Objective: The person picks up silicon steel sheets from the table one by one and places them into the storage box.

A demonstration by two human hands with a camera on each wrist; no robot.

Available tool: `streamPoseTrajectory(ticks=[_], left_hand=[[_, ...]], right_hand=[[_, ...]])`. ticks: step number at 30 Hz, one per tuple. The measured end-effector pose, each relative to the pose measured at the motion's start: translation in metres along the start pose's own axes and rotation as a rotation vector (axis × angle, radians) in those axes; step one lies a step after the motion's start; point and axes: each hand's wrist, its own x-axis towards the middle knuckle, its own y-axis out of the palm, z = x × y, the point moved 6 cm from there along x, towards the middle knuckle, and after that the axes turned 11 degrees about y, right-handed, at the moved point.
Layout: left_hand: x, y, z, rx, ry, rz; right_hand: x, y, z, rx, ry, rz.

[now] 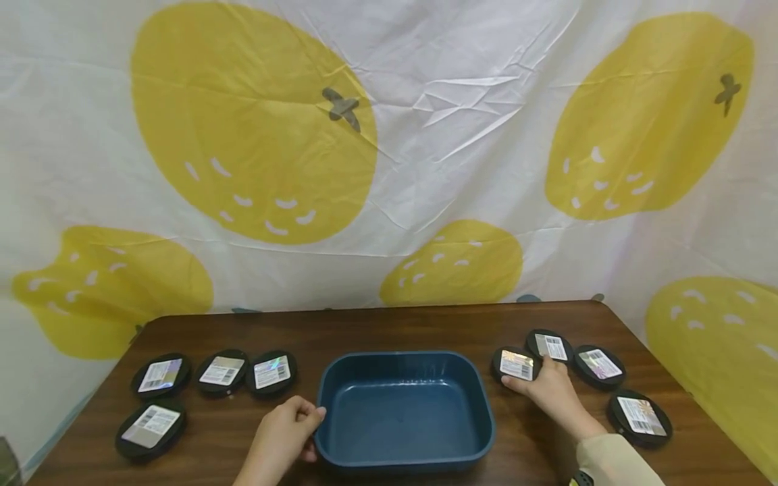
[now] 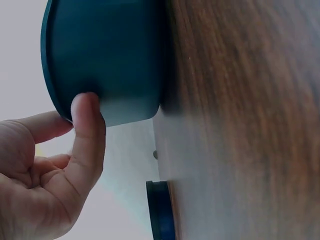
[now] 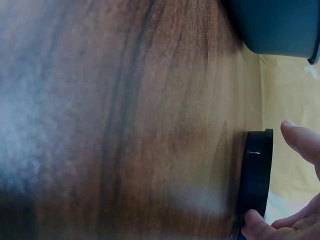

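Observation:
My left hand (image 1: 282, 432) pinches the left rim of a dark blue rectangular basin (image 1: 404, 422) between thumb and fingers. In the left wrist view, the fingers (image 2: 87, 135) lie against the basin's outer wall, near its corner. The basin stands on the wooden table with nothing inside. To its right, my right hand (image 1: 553, 391) reaches over a flat round black container (image 1: 516, 364) with a white barcode label. One fingertip (image 3: 254, 220) is at the container's side in the right wrist view, while the thumb stays raised above its top edge.
Beside the right hand lie similar round containers: one behind (image 1: 550, 346), one to the right (image 1: 598, 366) and one nearer the front (image 1: 639, 418). Several more, including one at the front (image 1: 150, 430), lie left of the basin. A lemon-patterned cloth (image 1: 413, 169) hangs behind the table (image 1: 389, 331).

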Motion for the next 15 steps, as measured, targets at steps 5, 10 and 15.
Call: streamPoseTrajectory(ticks=[5, 10, 15], left_hand=[[-0.0007, 0.0016, 0.0047, -0.102, -0.035, 0.008], [-0.0005, 0.0052, 0.0059, -0.231, -0.032, 0.058], [-0.0006, 0.0076, 0.0073, -0.348, -0.029, 0.113]], right_hand=[[0.0023, 0.0025, -0.0005, -0.009, -0.002, -0.03], [0.0032, 0.0041, 0.0003, -0.011, -0.009, -0.053], [0.006, 0.0072, -0.0002, -0.04, -0.009, -0.062]])
